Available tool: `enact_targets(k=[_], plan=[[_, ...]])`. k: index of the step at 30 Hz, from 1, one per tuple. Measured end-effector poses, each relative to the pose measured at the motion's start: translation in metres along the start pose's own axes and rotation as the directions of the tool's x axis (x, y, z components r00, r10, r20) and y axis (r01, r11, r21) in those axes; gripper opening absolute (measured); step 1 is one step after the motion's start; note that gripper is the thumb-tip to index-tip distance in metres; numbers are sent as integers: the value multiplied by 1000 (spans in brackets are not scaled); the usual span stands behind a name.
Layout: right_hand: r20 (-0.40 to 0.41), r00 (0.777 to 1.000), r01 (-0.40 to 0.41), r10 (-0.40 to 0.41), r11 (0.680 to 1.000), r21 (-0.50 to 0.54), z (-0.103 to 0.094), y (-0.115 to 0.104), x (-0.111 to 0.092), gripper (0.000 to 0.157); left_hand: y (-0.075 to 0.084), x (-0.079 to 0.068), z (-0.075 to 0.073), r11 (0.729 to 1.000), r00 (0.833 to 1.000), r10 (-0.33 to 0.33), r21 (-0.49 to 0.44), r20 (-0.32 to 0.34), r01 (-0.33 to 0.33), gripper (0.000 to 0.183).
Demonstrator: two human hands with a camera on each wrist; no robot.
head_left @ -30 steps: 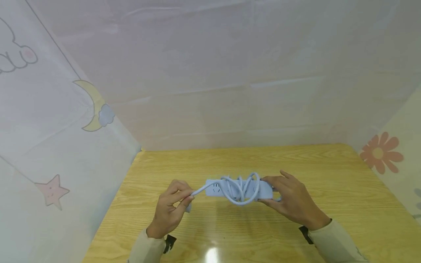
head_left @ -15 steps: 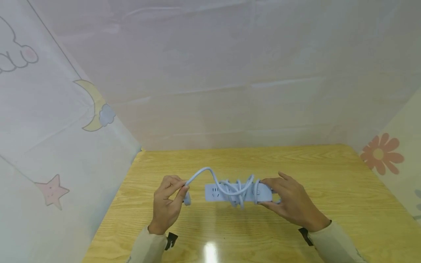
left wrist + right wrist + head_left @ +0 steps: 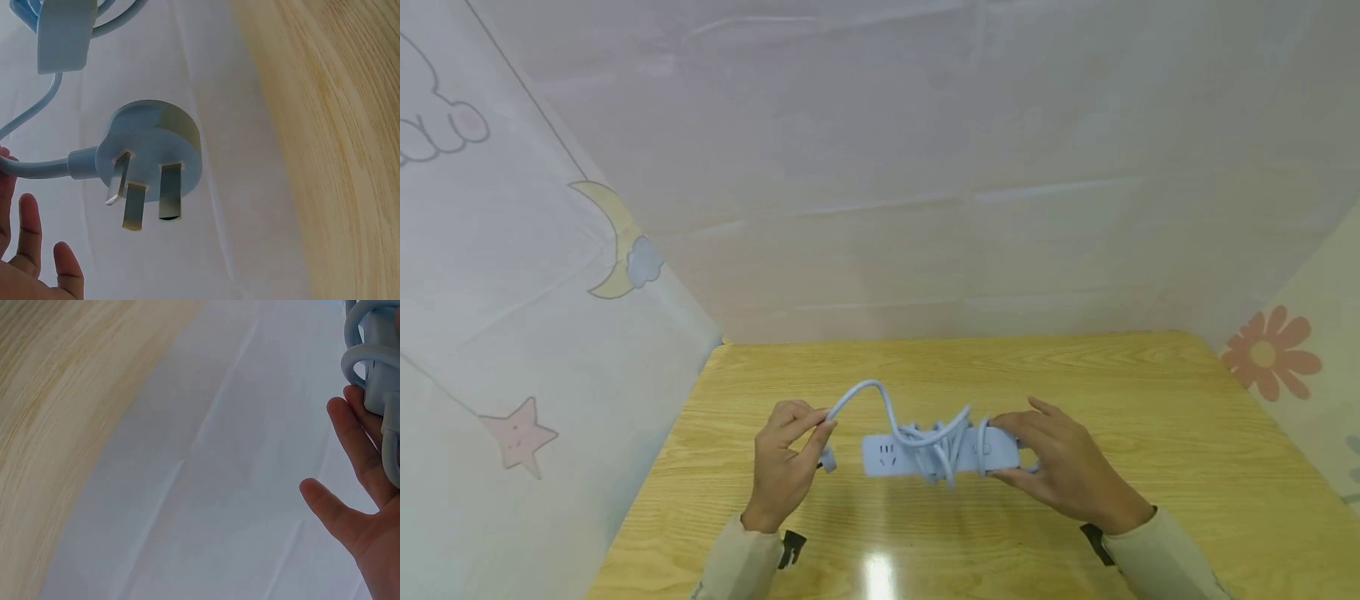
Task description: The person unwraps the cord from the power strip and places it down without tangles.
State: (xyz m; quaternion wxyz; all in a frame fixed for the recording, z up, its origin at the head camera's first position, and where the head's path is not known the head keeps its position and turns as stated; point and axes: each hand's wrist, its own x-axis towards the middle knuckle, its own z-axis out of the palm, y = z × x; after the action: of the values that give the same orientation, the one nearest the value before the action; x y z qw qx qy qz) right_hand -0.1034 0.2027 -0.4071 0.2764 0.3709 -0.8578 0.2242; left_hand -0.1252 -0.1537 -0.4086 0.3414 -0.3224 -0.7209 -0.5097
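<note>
Pinching a pale blue cord (image 3: 890,408) between thumb and finger with the left hand (image 3: 781,467); just past the pinch, at the cord's end, a plug (image 3: 150,147) of the same pale blue, with three flat metal prongs. Below the cord in the left wrist view, other fingertips (image 3: 28,212) of that hand, loosely apart.

Gripping the right end of a power strip (image 3: 887,457) between thumb and fingers with the right hand (image 3: 1067,467), one finger stretched away from the others.

Around the middle of the strip, several loose, tangled turns of the cord; from these, a high arch across the gap to the left hand. Near the right hand, a single loop around the strip; at the left end, an uncovered socket.

Underneath, a wood-grained table (image 3: 925,542); strip seemingly held above, though hard to judge from overhead. At both wrists, pale sleeves (image 3: 1165,550) and black straps (image 3: 792,550). Behind, creased pale sheeting (image 3: 880,167); leftward, a printed moon (image 3: 613,233) and star (image 3: 520,437); rightward, a reddish flower (image 3: 1270,352).
</note>
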Motion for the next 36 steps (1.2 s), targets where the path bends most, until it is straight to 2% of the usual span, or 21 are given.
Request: enact_targets(k=[6, 11, 17, 21, 27, 31, 36], plan=[[12, 1000, 23, -24, 999, 45, 1, -2, 0, 60, -4, 1, 0, 997, 1000, 11, 72, -28, -9, 27], [15, 999, 39, -40, 995, 90, 1, -4, 1, 57, -6, 1, 1, 996, 999, -26, 84, -46, 30, 27], [28, 999, 19, -22, 994, 112, 0, -6, 2, 58, -6, -3, 2, 994, 996, -92, 65, -17, 92, 23], [30, 999, 18, -21, 992, 126, 0, -7, 2, 57, -7, -5, 2, 987, 991, -136, 86, 3, 135, 21], [24, 1000, 13, -17, 988, 151, 1, -6, 2, 57, -8, -7, 3, 983, 986, -161, 98, 40, 157, 20], [7, 1000, 19, -21, 985, 171, 1, -6, 2, 57, -8, -8, 2, 973, 969, -224, 88, 100, 216, 17], [-51, 997, 65, -56, 980, 190, 3, -5, 3, 56, -10, -11, 1, 945, 929, -324, 111, 178, 308, 15]])
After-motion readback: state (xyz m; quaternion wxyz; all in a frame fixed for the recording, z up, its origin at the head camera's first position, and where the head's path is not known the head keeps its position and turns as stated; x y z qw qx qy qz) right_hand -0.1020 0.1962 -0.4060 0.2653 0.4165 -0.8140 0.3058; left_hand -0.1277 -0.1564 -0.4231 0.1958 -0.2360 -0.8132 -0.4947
